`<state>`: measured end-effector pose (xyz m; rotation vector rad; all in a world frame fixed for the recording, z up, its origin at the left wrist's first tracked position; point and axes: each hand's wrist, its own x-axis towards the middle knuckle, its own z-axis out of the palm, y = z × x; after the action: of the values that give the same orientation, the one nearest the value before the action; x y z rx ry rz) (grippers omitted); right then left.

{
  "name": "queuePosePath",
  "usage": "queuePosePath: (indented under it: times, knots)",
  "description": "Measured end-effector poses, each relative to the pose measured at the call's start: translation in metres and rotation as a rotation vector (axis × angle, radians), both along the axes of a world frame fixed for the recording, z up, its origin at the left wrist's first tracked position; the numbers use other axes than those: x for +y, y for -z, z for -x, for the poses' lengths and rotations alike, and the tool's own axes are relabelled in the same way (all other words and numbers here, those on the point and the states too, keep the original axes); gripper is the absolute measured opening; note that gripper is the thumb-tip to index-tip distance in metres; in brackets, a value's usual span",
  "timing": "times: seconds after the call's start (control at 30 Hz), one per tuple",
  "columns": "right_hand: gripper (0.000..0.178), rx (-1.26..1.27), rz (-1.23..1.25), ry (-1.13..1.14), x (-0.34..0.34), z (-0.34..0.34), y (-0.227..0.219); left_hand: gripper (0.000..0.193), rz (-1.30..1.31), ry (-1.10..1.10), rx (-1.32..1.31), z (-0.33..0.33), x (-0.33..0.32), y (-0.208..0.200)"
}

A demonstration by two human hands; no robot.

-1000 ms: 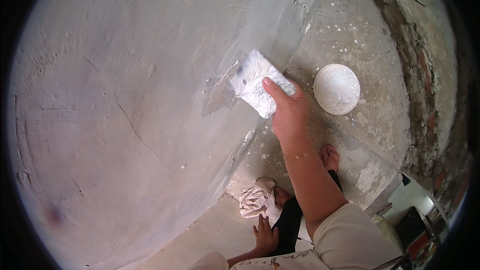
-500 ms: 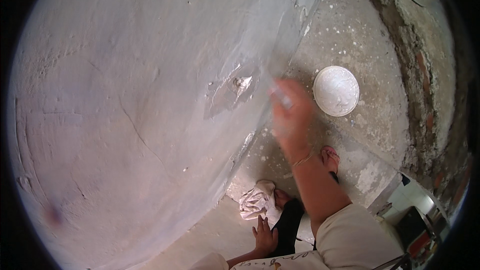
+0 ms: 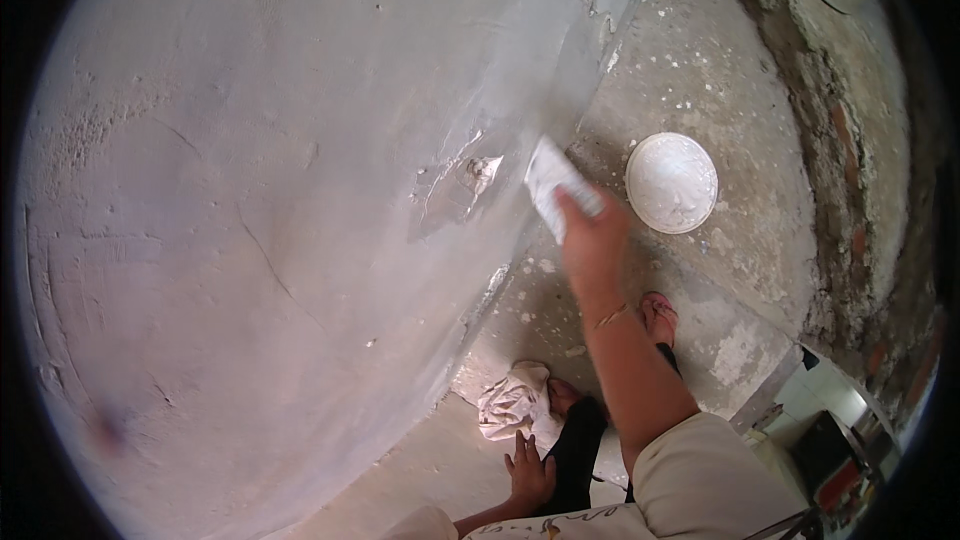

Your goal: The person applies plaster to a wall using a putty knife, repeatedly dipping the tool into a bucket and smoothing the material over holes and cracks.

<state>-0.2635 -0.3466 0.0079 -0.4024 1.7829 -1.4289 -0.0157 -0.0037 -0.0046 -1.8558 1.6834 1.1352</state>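
Observation:
My right hand [image 3: 597,230] is closed round a putty knife [image 3: 556,185], its flat blade smeared white and turned face-up beside the lower part of the grey plastered wall [image 3: 330,120]. Left of the blade, a rough patch [image 3: 484,174] with white filler shows in the wall. A round tub [image 3: 672,183] of white putty stands on the floor just right of that hand. Down by my bent leg, my left hand [image 3: 532,475] holds nothing, its fingers apart near my knee.
A crumpled pale cloth [image 3: 514,402] lies on the floor by my foot, against the wall's base. White spatters mark the concrete floor [image 3: 700,70]. Rough broken masonry [image 3: 835,150] runs along the right, and dark and red objects [image 3: 830,470] stand at lower right.
The putty knife has turned from nearly edge-on to showing its white face. My right hand has shifted slightly down and right. My left hand, the tub and cloth look unmoved.

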Motion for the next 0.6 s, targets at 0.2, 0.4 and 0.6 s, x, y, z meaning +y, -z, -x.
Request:
queuePosePath:
  times: [0.2, 0.4, 0.6]
  knots:
    - [0.022, -0.023, 0.253, -0.003, 0.045, -0.035, -0.082, 0.069, -0.01, -0.038, -0.005, -0.002, 0.003, -0.003]
    - [0.02, 0.649, 0.412, 0.045, -0.007, -0.032, -0.072, 0.069, 0.002, -0.052, -0.008, -0.003, 0.005, -0.002]
    - [0.034, 0.54, 0.526, -0.276, 0.044, -0.086, -0.078, 0.069, -0.075, -0.011, -0.002, -0.002, 0.002, 0.001]
